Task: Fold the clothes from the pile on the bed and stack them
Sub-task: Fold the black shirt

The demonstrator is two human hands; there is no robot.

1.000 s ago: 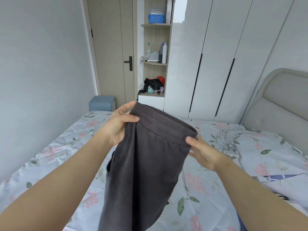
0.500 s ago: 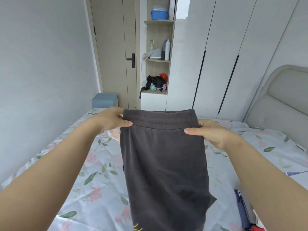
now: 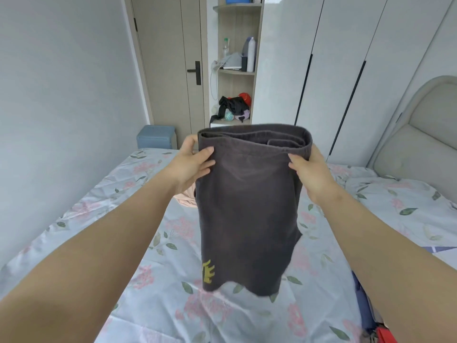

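A dark grey pair of shorts (image 3: pixel 247 206) with a yellow print near the hem hangs in the air over the bed (image 3: pixel 160 280). My left hand (image 3: pixel 194 164) pinches the left end of the waistband, thumb in front. My right hand (image 3: pixel 310 169) grips the right end the same way. The waistband is held level and its opening faces up toward me. A peach garment (image 3: pixel 186 196) lies on the bed behind my left wrist, mostly hidden. Dark blue and red clothes (image 3: pixel 368 318) show at the lower right edge.
The floral sheet covers the bed, with a bunched duvet (image 3: pixel 408 201) and a padded headboard (image 3: pixel 420 134) to the right. A blue stool (image 3: pixel 155 136) stands by the door (image 3: pixel 170 63). Shelves (image 3: pixel 235 70) with bottles and clothes and white wardrobes (image 3: pixel 333 58) line the far wall.
The shorts went from hanging twisted to stretched flat between both hands, then were lifted higher and farther out. The waistband now tips open toward me and the yellow print shows.
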